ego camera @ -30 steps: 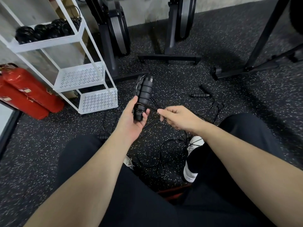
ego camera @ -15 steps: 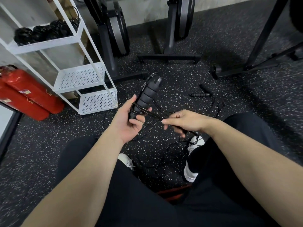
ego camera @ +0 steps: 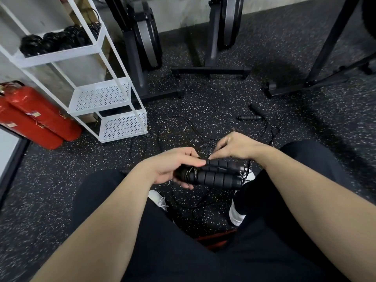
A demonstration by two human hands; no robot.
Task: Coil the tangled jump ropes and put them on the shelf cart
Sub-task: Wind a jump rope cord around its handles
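Note:
My left hand grips two black ribbed jump rope handles held side by side, lying level and pointing right, with thin cord wound around their left end. Just above the handles, my right hand pinches the thin black cord. More tangled black cord lies on the speckled floor in front of my knees. Another rope's black handles rest on the floor further right. The white shelf cart stands at the left, several coiled black ropes on its top shelf.
Two red fire extinguishers lie left of the cart. Black machine frames and bases stand behind on the floor, with another stand at the right. My white shoes and dark-trousered knees fill the foreground.
My left hand has swung the handles from upright down to level and lowered them toward my lap. My right hand has come up over them, still on the cord.

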